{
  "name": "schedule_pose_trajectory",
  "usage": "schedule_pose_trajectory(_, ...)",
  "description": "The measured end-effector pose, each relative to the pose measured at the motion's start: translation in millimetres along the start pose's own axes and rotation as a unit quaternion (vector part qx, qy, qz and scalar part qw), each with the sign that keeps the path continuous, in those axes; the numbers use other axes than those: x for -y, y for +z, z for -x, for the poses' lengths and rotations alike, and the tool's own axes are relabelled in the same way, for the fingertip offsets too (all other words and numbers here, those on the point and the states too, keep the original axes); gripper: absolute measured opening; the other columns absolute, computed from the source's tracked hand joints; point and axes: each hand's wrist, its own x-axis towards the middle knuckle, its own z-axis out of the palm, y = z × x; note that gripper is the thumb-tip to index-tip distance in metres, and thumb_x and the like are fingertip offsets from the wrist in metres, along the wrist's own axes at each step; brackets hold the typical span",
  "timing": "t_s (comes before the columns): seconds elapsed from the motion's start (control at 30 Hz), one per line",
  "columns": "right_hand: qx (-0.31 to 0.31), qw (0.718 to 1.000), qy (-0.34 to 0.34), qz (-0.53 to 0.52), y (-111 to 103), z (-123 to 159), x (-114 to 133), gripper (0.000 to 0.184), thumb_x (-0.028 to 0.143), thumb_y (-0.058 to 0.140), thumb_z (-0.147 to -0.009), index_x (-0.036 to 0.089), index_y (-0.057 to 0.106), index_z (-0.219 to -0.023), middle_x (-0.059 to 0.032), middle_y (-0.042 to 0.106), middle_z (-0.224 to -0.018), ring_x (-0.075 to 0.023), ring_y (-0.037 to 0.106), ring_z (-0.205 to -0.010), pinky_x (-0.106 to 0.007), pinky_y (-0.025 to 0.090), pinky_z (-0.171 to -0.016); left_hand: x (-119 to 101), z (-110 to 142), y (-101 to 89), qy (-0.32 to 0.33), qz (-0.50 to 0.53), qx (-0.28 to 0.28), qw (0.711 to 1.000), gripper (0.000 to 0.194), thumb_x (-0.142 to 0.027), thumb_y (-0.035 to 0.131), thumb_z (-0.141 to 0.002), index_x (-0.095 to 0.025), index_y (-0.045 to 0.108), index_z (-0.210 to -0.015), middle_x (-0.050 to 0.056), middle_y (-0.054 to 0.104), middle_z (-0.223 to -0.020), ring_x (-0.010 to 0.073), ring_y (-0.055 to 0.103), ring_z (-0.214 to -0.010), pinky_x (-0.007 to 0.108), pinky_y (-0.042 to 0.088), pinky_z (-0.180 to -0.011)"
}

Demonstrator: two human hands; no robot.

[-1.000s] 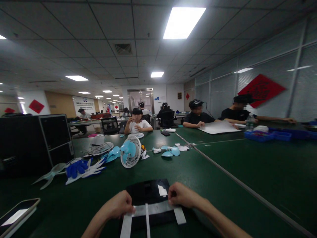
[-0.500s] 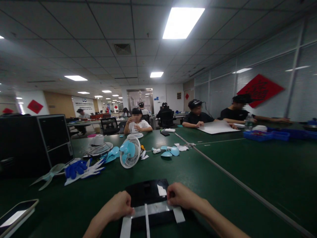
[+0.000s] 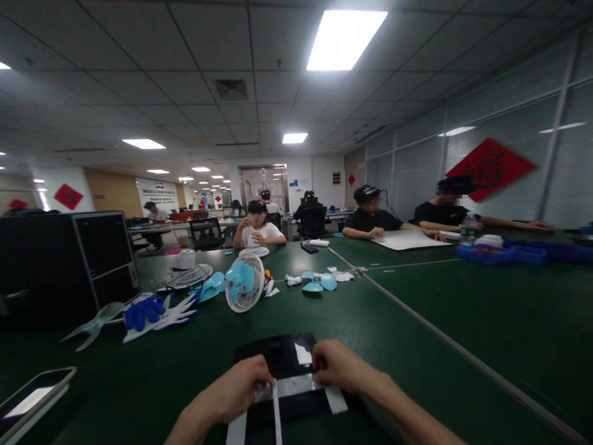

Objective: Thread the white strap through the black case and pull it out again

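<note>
A flat black panel (image 3: 294,344) lies on the green table in front of me, with a small white label (image 3: 302,354) on it. Across it runs a shiny, silvery strip of tape (image 3: 299,385). Pinched fingers of my right hand (image 3: 341,366) are at the right end of this tape. My left hand (image 3: 243,384) is closed too, its fingertips low over the tape beside a narrow white strip (image 3: 277,413); what they grip is hidden. Wider white strips lie at either side, a right one (image 3: 336,400) and a left one (image 3: 237,428).
Beyond the panel stand a white fan with blue blades (image 3: 243,282) and loose blue fan blades (image 3: 319,282). Blue-and-white gloves (image 3: 155,315), a phone (image 3: 34,395) and a black computer case (image 3: 69,266) are on the left. Blue trays (image 3: 486,253) sit far right. Several people sit around.
My left hand has slid right along the tape, from its left end to beside the narrow white strip. My right hand stays nearly in place.
</note>
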Motion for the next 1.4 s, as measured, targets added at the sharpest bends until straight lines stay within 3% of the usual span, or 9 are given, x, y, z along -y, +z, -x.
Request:
schedule_pose_trajectory(0.13, -0.034, 0.991, -0.129, 0.03, 5.7, 10.0, 18.7, 0.022, 0.028, 0.069, -0.074, 0.019, 0.066, -0.093, -0.003, 0.063, -0.098, -0.0167, 0.058, -0.087, -0.025, 0.042, -0.074, 1.4, 0.2, -0.7, 0.005, -0.002, 0.008, 1.0, 0.048, 0.0, 0.044, -0.07, -0.027, 0.069, -0.102, 0.0, 0.058, -0.104, 0.0129, 0.055, -0.09, 0.021, 0.041, -0.077)
schedule_pose_trajectory(0.3, 0.002, 0.953, -0.292, 0.083, 44.7, 13.8, 37.1, 0.043, 0.041, 0.072, -0.071, 0.019, 0.061, -0.106, -0.007, 0.061, -0.108, -0.022, 0.055, -0.096, -0.03, 0.043, -0.079, -0.4, 0.0, -0.7, -0.003, -0.005, 0.001, 1.0, 0.047, -0.002, 0.044, -0.072, -0.026, 0.069, -0.103, 0.001, 0.059, -0.105, 0.0143, 0.055, -0.094, 0.022, 0.041, -0.082)
schedule_pose_trajectory(0.4, -0.026, 0.93, -0.339, 0.139, 69.7, 7.8, 36.1, 0.035, 0.039, 0.065, -0.079, 0.018, 0.059, -0.107, -0.0089, 0.062, -0.109, -0.022, 0.054, -0.096, -0.031, 0.042, -0.08, -0.4, 0.4, -0.4, -0.005, -0.012, 0.003, 1.0, 0.041, -0.005, 0.045, -0.074, -0.025, 0.069, -0.101, 0.001, 0.059, -0.103, 0.0144, 0.055, -0.094, 0.022, 0.041, -0.082)
schedule_pose_trajectory(0.53, -0.074, 0.899, -0.379, 0.206, 89.3, -1.4, 28.9, 0.014, 0.029, 0.05, -0.091, 0.02, 0.061, -0.091, -0.0047, 0.065, -0.096, -0.0171, 0.055, -0.085, -0.028, 0.04, -0.072, 1.1, 0.3, 1.9, -0.005, -0.012, 0.001, 1.0, 0.035, -0.01, 0.047, -0.077, -0.025, 0.069, -0.101, 0.001, 0.059, -0.104, 0.0142, 0.055, -0.093, 0.022, 0.041, -0.08)
schedule_pose_trajectory(0.7, -0.084, 0.886, -0.401, 0.218, 95.8, -5.0, 24.8, 0.02, 0.029, 0.051, -0.09, 0.02, 0.062, -0.077, -0.0009, 0.065, -0.083, -0.0152, 0.054, -0.078, -0.026, 0.039, -0.066, 1.5, -2.3, 5.3, 0.002, -0.019, -0.021, 1.0, 0.039, -0.006, 0.047, -0.073, -0.025, 0.07, -0.097, 0.0, 0.062, -0.101, 0.0133, 0.058, -0.092, 0.022, 0.041, -0.082)
schedule_pose_trajectory(0.87, -0.059, 0.909, -0.394, 0.12, 92.1, -1.5, 21.0, 0.024, 0.043, 0.061, -0.084, 0.021, 0.069, -0.083, -0.0042, 0.065, -0.109, -0.0189, 0.057, -0.098, -0.029, 0.042, -0.083, -2.0, -1.2, 3.2, 0.005, -0.038, -0.019, 0.999, 0.039, -0.007, 0.047, -0.073, -0.026, 0.071, -0.098, 0.0, 0.063, -0.1, 0.0138, 0.058, -0.09, 0.022, 0.041, -0.079)
schedule_pose_trajectory(0.93, -0.036, 0.916, -0.387, 0.097, 89.0, 0.1, 21.8, 0.028, 0.046, 0.059, -0.085, 0.021, 0.071, -0.087, -0.0059, 0.067, -0.108, -0.0196, 0.059, -0.097, -0.029, 0.043, -0.084, -2.1, -0.7, 2.4, -0.002, -0.036, -0.017, 0.999, 0.04, -0.007, 0.047, -0.073, -0.026, 0.071, -0.099, 0.001, 0.063, -0.102, 0.0143, 0.058, -0.092, 0.022, 0.042, -0.08)
schedule_pose_trajectory(1.1, -0.058, 0.949, -0.294, 0.093, 81.5, 1.4, 32.0, 0.028, 0.023, 0.041, -0.094, 0.018, 0.068, -0.094, -0.0054, 0.071, -0.09, -0.0156, 0.064, -0.081, -0.024, 0.045, -0.073, 3.1, -2.6, 4.0, 0.002, -0.037, -0.016, 0.999, 0.038, -0.009, 0.048, -0.074, -0.026, 0.071, -0.099, 0.0, 0.063, -0.103, 0.0141, 0.058, -0.093, 0.022, 0.041, -0.079)
schedule_pose_trajectory(1.4, -0.058, 0.921, -0.341, 0.18, 111.3, -9.6, 19.6, 0.02, 0.03, 0.052, -0.088, 0.017, 0.066, -0.081, -0.0054, 0.072, -0.087, -0.019, 0.065, -0.079, -0.027, 0.044, -0.067, 11.2, -4.7, 8.5, 0.005, -0.027, -0.02, 0.999, 0.037, -0.009, 0.048, -0.073, -0.026, 0.071, -0.096, 0.0, 0.062, -0.103, 0.0138, 0.058, -0.091, 0.022, 0.04, -0.077)
